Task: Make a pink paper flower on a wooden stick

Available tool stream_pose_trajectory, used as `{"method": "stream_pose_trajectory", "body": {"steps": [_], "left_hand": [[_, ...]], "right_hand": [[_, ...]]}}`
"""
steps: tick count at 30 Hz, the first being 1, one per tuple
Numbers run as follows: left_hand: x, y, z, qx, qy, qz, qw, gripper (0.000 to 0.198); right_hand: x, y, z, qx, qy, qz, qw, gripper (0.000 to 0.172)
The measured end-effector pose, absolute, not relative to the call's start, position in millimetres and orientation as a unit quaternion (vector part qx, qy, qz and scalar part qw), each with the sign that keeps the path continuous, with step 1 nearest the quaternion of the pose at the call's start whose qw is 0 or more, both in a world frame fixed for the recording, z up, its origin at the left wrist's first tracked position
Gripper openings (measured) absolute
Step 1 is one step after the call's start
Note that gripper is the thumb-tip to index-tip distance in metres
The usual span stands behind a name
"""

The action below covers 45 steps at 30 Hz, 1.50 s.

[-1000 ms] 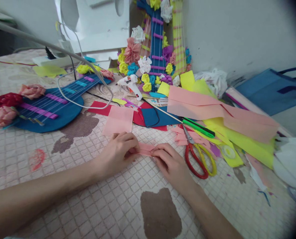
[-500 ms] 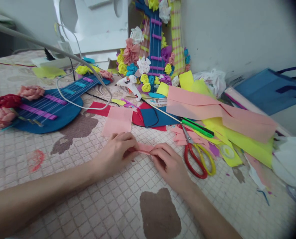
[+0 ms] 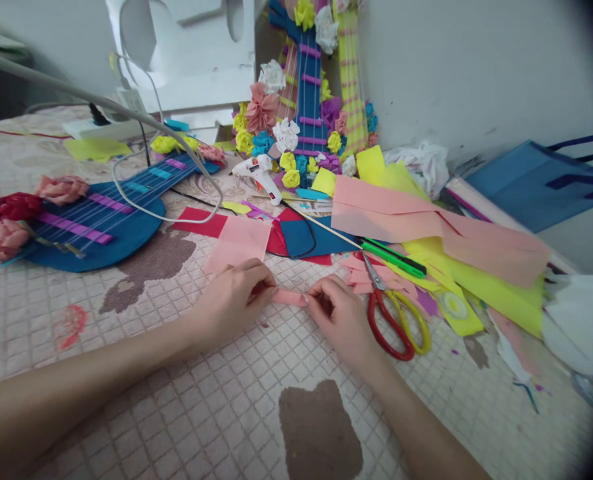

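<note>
A narrow folded strip of pink crepe paper [image 3: 289, 297] stretches between my two hands, just over the quilted cloth. My left hand [image 3: 239, 293] pinches its left end, and my right hand [image 3: 340, 320] pinches the right end between thumb and fingers. Behind my left hand lies a flat pink paper square [image 3: 240, 241], partly over a red paper piece [image 3: 199, 223]. To the right of my right hand rest scissors [image 3: 387, 320] with one red and one yellow handle, blades pointing away.
A white glue gun [image 3: 259, 175] and a green cutter [image 3: 395, 257] lie behind my hands. On the left is a blue paper guitar [image 3: 101, 223] with paper roses, a white cable looping over it. Pink and yellow paper sheets [image 3: 491, 247] spread at right, near a blue bag [image 3: 541, 187].
The pink strip has turned so that more of its flat face shows. My right hand's fingers have shifted slightly at its end. Both hands keep their hold.
</note>
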<state>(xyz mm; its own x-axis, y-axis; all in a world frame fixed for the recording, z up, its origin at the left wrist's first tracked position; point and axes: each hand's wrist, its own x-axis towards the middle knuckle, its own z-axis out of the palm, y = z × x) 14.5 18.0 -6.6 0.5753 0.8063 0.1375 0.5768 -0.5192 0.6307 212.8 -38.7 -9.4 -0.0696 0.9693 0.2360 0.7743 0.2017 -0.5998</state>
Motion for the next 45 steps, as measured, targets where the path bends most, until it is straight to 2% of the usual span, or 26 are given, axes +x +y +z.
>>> {"method": "stream_pose_trajectory", "body": {"steps": [8,15,20,40,45], "left_hand": [[13,24,-8,0.853,0.414,0.198,0.249,0.009],[13,24,-10,0.858,0.409,0.201,0.239,0.009],[14,24,-9,0.858,0.413,0.19,0.237,0.009],[16,22,-6,0.855,0.426,0.193,0.225,0.009],[16,22,-9,0.85,0.43,0.197,0.231,0.01]], "right_hand": [[213,-37,-9,-0.625,-0.71,0.151,0.286,0.015],[217,-38,-6,-0.606,-0.713,0.196,0.292,0.013],[219,-38,-11,-0.608,-0.723,0.167,0.282,0.017],[214,-35,-17,-0.633,-0.706,0.158,0.274,0.006],[211,-34,-16,-0.636,-0.711,0.154,0.258,0.009]]}}
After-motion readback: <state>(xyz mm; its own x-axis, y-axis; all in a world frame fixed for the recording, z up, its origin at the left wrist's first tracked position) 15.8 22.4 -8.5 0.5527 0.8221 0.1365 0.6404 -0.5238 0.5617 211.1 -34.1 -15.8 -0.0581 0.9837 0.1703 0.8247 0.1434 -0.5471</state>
